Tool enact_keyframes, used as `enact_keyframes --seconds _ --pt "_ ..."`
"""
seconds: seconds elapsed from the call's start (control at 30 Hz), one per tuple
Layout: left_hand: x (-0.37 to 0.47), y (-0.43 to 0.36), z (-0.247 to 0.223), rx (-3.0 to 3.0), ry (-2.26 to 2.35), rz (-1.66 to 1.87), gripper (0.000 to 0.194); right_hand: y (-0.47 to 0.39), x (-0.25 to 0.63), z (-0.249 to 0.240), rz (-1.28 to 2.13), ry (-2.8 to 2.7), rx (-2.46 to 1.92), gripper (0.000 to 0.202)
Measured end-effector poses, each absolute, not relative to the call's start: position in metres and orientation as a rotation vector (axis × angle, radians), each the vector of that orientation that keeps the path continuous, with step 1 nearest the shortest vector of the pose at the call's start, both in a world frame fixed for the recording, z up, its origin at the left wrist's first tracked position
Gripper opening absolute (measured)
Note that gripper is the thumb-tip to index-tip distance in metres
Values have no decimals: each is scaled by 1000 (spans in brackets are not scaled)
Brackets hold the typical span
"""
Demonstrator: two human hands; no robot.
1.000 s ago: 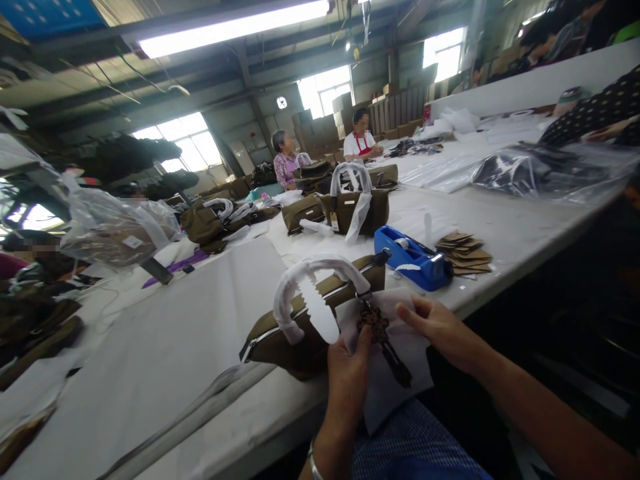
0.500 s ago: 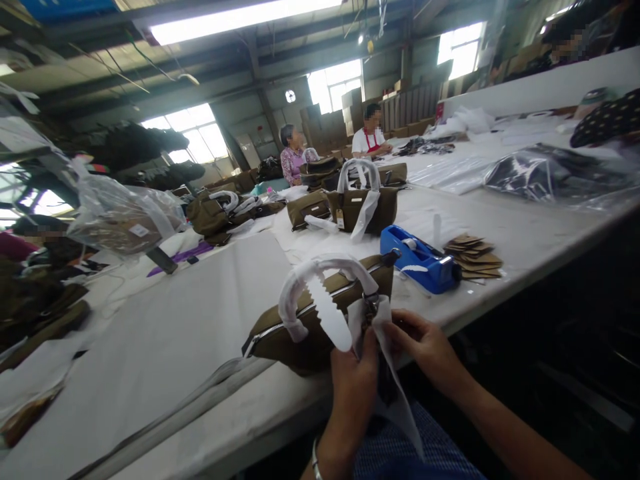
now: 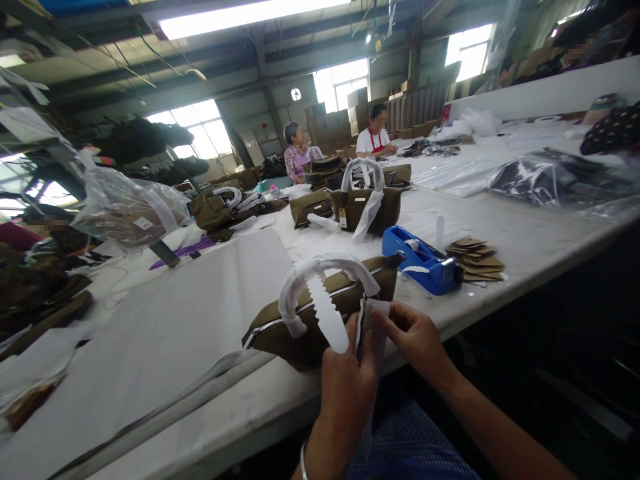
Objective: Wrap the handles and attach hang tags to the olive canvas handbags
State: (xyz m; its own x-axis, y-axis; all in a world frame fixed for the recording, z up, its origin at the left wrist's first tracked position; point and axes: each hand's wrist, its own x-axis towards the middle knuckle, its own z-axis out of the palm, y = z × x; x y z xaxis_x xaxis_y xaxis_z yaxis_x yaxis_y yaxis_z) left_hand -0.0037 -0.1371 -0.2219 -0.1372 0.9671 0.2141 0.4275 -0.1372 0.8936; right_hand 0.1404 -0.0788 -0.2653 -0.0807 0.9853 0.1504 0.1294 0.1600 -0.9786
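An olive handbag [image 3: 270, 337] with a silver zip lies at the table's front edge. White wrapping covers its raised handle [image 3: 291, 300]. My left hand [image 3: 347, 377] is closed at the bag's front on a white wrapping sheet [image 3: 376, 319] that hangs around a dark strap part. Fingers of my right hand [image 3: 415, 337] pinch the sheet's upper right edge. A white jagged-edged strip [image 3: 327, 317] stands inside the handle loop, its lower end close to my left hand; whether it is held I cannot tell. My fingers hide much of the strap.
A blue tape dispenser [image 3: 419, 263] stands right behind the bag, beside a pile of brown paper tags [image 3: 475, 259]. More olive bags [image 3: 367, 208] stand farther back. Clear plastic packaging [image 3: 545, 177] lies at right. Two people are across the table.
The white sheet has been drawn up and folded closer around the strap, hiding its metal fitting. My left hand has shifted slightly left, and my right hand has moved slightly up and left.
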Motion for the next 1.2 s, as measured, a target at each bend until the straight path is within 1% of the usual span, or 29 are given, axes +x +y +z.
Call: enact_keyframes --seconds 0.07,0.17,0.27,0.43,0.67,0.93,1.03,1.13,1.2 --pt "-7 -138 -225 1583 1675 1359 35 -83 133 -267 1037 -1388 -1173 45" --pt "-11 -135 -232 1729 1815 1488 26 -89 123 -271 960 -1321 -1172 49" --pt "-12 -132 -234 1918 1878 1521 24 -91 117 -274 918 -1292 -1162 50" --pt "-10 -133 -229 1968 1893 1491 13 -92 114 -274 891 -1288 -1176 49" --pt "-6 -136 -240 2210 1877 1515 22 -96 114 -271 856 -1306 -1139 42" --pt "0 -135 -239 2401 1879 1559 23 -103 113 -266 879 -1336 -1086 39" --pt "0 -137 -238 2304 1775 1583 21 -100 113 -262 929 -1283 -1085 42" --pt "-11 -141 -233 1998 1572 1491 20 -95 117 -263 998 -1250 -1081 45" --pt "-22 -143 -229 1765 1574 1456 20 -91 121 -265 1084 -1252 -1063 46"
